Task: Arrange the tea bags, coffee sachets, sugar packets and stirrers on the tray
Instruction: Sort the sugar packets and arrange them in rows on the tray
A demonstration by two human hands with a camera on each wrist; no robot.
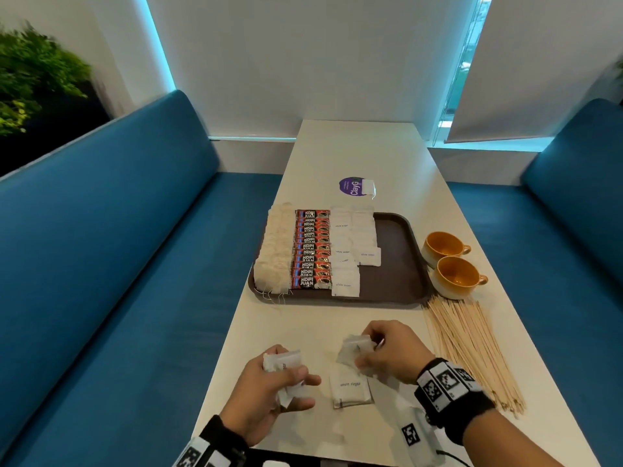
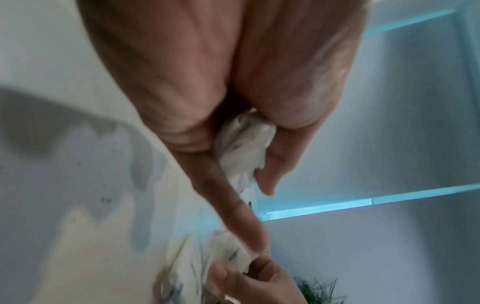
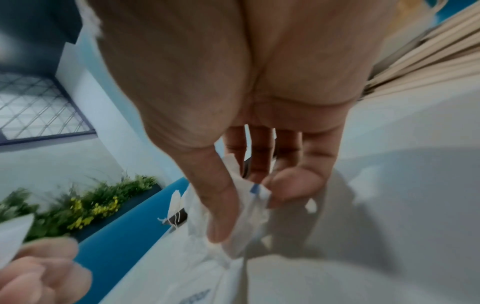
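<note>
On the brown tray [image 1: 401, 264] lie a row of tea bags [image 1: 274, 251], a row of red coffee sachets [image 1: 312, 251] and white sugar packets [image 1: 350, 244]. My left hand [image 1: 286, 382] grips a bunch of sugar packets [image 1: 283, 362] near the table's front edge; they show between thumb and fingers in the left wrist view [image 2: 244, 148]. My right hand [image 1: 367, 352] pinches several more packets [image 1: 354, 348], seen too in the right wrist view [image 3: 249, 205]. A small stack of sugar packets [image 1: 350, 389] lies on the table between the hands. Wooden stirrers [image 1: 468, 345] lie fanned out on the right.
Two orange cups [image 1: 451, 264] stand right of the tray. A purple round sticker [image 1: 352, 186] with a white packet [image 1: 368, 187] on it lies beyond the tray. Blue benches [image 1: 101, 230] flank the narrow white table [image 1: 357, 146]. The tray's right half is bare.
</note>
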